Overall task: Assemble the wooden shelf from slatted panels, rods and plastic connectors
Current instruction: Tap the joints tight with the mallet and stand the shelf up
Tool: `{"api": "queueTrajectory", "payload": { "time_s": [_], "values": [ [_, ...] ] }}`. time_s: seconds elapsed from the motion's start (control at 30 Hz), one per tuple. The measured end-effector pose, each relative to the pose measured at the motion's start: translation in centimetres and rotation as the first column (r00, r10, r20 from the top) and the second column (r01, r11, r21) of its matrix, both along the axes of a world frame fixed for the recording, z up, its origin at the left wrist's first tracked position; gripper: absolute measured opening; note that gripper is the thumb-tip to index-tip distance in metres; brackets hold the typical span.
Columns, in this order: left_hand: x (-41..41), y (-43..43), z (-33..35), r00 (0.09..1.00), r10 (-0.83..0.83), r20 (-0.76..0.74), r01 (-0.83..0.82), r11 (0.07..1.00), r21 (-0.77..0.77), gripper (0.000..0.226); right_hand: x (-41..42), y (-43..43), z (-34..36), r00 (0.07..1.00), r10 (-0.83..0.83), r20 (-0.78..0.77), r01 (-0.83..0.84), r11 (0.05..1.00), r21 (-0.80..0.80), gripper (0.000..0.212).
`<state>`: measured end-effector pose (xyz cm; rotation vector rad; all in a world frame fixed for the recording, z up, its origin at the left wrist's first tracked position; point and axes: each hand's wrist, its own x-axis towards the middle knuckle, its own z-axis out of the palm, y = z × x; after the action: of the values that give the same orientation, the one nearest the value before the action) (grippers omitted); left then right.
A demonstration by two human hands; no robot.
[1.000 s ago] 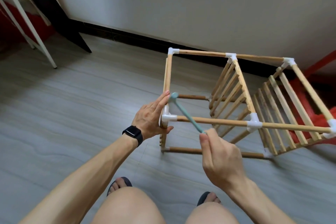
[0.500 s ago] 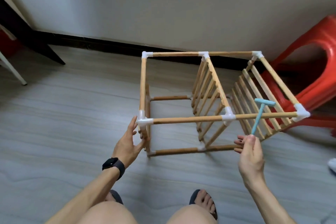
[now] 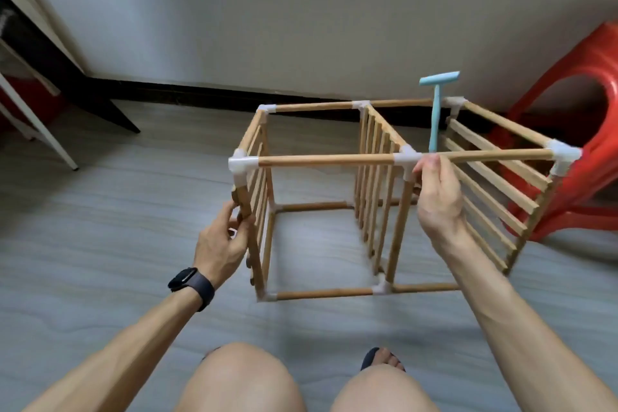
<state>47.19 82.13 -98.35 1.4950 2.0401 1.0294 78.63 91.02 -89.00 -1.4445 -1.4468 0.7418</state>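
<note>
The person's 2 bare knees [image 3: 240,378] fill the near edge, with a sandalled foot [image 3: 381,358] showing beside the right one. The left wrist wears a black watch [image 3: 189,279]. The hands are well apart. The left hand [image 3: 222,244] has its fingers and thumb curled round the near upright of the shelf's left panel [image 3: 259,211], below the white corner connector [image 3: 242,164]. The right hand [image 3: 434,191] grips the bottom of a blue mallet [image 3: 434,117], which stands upright with its head above the frame. This hand is level with the near top rod [image 3: 327,160], just right of the middle connector [image 3: 406,157]; whether it touches the rod cannot be told.

The shelf sits on the grey floor [image 3: 100,211] ahead of the knees, its 3 slatted panels upright: left, middle [image 3: 374,177] and right [image 3: 495,184], joined by rods. Its lower part is blurred.

A red stool [image 3: 595,110] stands just beyond the right panel. A white table leg [image 3: 36,120] is far left, and the wall [image 3: 301,10] is behind.
</note>
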Motion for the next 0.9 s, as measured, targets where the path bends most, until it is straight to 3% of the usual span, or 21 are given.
{"api": "queueTrajectory", "payload": {
  "time_s": [0.13, 0.27, 0.4, 0.47, 0.57, 0.9],
  "values": [
    [-1.5, 1.9, 4.1, 0.990, 0.136, 0.047, -0.140, 0.987, 0.083, 0.031, -2.2, 2.3, 2.1, 0.999, 0.045, -0.004, -0.045, 0.997, 0.069, 0.035],
    [-2.2, 5.2, 5.9, 0.981, 0.185, 0.055, -0.189, 0.979, 0.082, 0.032, -3.0, 0.7, -1.4, 0.987, 0.079, 0.143, -0.096, 0.989, 0.113, 0.028],
    [-2.4, 8.8, 5.4, 0.984, 0.143, -0.103, -0.137, 0.988, 0.068, 0.052, -2.4, -3.5, -5.8, 0.939, 0.106, 0.326, -0.137, 0.988, 0.073, 0.023],
    [-2.0, 9.6, 4.4, 0.974, 0.093, -0.207, -0.083, 0.995, 0.059, 0.064, -2.2, -4.1, -7.3, 0.908, 0.088, 0.409, -0.125, 0.990, 0.065, 0.032],
    [-1.8, 10.2, 3.0, 0.974, 0.099, -0.206, -0.090, 0.995, 0.050, 0.061, -2.6, -2.8, -7.9, 0.881, 0.006, 0.473, -0.092, 0.983, 0.159, 0.055],
    [-3.7, 12.9, 3.1, 0.930, 0.063, -0.363, -0.143, 0.969, -0.200, 0.068, -5.4, 1.3, -7.5, 0.819, -0.086, 0.567, -0.059, 0.971, 0.233, 0.057]
  ]
}}
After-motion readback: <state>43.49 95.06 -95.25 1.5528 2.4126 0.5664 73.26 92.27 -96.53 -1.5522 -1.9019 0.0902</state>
